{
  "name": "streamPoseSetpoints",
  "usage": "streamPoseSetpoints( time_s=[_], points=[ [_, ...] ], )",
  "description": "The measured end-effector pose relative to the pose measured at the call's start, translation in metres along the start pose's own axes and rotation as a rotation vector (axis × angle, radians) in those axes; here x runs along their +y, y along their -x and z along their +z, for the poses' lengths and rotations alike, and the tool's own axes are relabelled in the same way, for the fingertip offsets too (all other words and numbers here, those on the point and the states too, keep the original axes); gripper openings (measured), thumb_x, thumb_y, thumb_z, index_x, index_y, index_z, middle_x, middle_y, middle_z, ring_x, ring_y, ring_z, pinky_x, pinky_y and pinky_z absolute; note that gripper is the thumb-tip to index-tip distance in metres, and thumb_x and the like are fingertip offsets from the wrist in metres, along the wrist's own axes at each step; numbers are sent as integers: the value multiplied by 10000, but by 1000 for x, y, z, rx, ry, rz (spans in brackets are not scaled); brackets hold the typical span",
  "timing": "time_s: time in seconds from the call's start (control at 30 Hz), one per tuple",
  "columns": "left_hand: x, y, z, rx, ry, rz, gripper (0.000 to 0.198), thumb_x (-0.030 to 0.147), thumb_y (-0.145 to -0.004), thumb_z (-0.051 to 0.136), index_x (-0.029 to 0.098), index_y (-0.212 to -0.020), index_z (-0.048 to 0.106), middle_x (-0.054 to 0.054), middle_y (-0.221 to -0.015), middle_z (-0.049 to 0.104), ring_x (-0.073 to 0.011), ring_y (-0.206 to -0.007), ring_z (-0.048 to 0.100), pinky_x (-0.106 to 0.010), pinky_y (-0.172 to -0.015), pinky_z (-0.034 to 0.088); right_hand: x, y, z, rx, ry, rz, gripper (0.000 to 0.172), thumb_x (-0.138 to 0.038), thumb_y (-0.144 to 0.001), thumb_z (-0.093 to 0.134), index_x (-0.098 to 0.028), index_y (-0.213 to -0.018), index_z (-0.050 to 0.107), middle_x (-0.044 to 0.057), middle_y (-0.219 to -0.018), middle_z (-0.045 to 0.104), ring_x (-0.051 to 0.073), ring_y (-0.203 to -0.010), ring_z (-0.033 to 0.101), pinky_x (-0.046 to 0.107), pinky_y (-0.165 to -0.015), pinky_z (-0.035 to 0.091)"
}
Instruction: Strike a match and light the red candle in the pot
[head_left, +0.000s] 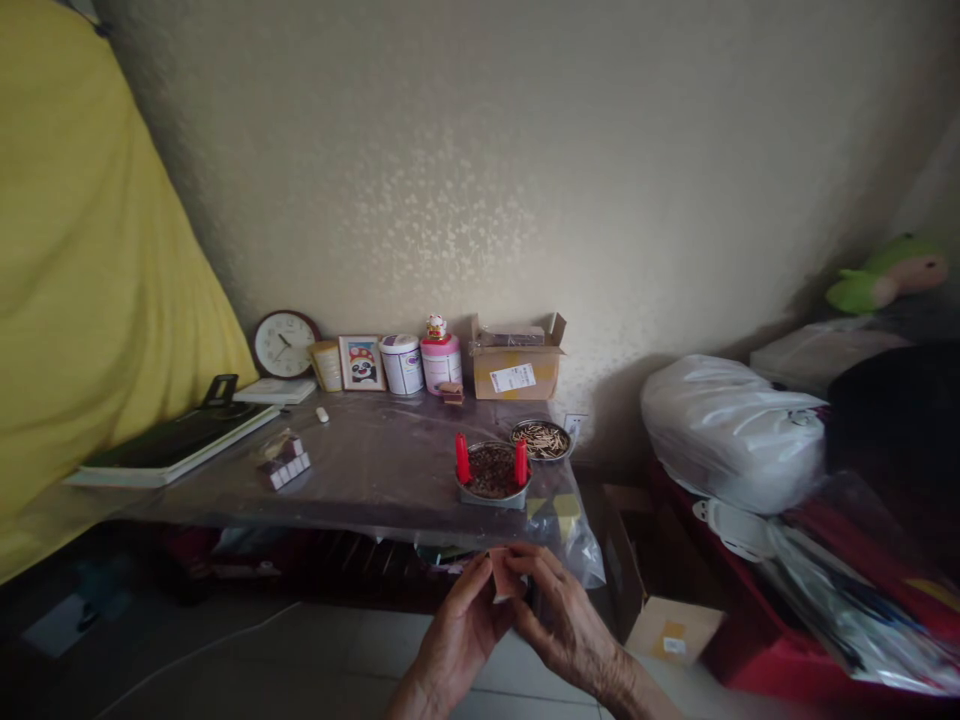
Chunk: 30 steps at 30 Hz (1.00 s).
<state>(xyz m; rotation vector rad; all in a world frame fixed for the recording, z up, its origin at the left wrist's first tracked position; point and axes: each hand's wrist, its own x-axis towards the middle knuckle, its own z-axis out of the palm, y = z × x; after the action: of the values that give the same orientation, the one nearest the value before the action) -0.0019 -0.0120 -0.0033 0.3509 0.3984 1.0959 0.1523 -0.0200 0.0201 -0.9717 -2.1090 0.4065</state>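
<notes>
Both my hands meet low in the view, in front of the table edge. My left hand (pixel 459 632) and my right hand (pixel 561 622) pinch a small pinkish matchbox (pixel 505 577) between their fingertips. Just beyond them on the plastic-covered table (pixel 375 460) stands a round metal dish (pixel 491 477) of dark bits with two red candles (pixel 462 458) upright at its rim. A second dish (pixel 541 439) full of matchsticks sits behind it.
A stack of small boxes (pixel 283 466) and a dark folder (pixel 176 440) lie at the table's left. A clock (pixel 283 344), framed picture, tubs and a cardboard box (pixel 516 362) line the wall. A white bag (pixel 731 425) and open cartons stand at right.
</notes>
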Motion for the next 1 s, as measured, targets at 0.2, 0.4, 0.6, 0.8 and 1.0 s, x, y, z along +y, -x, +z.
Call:
streamPoseSetpoints(
  time_s=[0.2, 0.4, 0.6, 0.8, 1.0],
  points=[
    [-3, -1, 0, -12, 37, -15, 165, 199, -839, 572, 156, -971, 661, -59, -970, 692, -150, -858, 620, -271, -754, 484, 1, 1, 3, 28, 3, 15, 341, -87, -795, 491, -207, -1113, 518, 96, -1239, 549, 190, -1138, 546, 341, -961, 466],
    [-5, -3, -2, -46, 67, -25, 200, 206, -837, 575, 163, -1017, 651, -77, -1061, 673, -176, -951, 603, -297, -823, 464, 6, 3, 12, 96, 61, 38, 386, -73, -761, 488, -197, -1126, 505, 106, -1260, 536, 205, -1158, 539, 349, -974, 463],
    [-6, 0, 2, -61, 36, -41, 190, 201, -859, 541, 164, -1008, 651, -63, -1035, 681, -168, -943, 608, -287, -811, 460, 8, 6, 19, 140, 60, 85, 411, -60, -740, 470, -211, -1123, 484, 95, -1249, 530, 211, -1149, 536, 354, -971, 458],
    [-7, 1, 4, -62, 7, -54, 205, 210, -861, 541, 184, -1041, 637, -47, -1013, 691, -157, -900, 619, -282, -778, 469, 4, 3, 20, 179, 37, 137, 422, -55, -722, 479, -259, -1091, 473, 65, -1214, 558, 236, -1087, 578, 364, -924, 487],
    [-9, 0, 3, -79, 12, -19, 217, 203, -857, 545, 178, -1055, 631, -58, -1031, 686, -169, -937, 609, -302, -815, 472, 4, 3, 21, 186, 21, 144, 412, -49, -748, 470, -266, -1099, 466, 49, -1155, 588, 228, -1073, 579, 355, -919, 483]
  ],
)
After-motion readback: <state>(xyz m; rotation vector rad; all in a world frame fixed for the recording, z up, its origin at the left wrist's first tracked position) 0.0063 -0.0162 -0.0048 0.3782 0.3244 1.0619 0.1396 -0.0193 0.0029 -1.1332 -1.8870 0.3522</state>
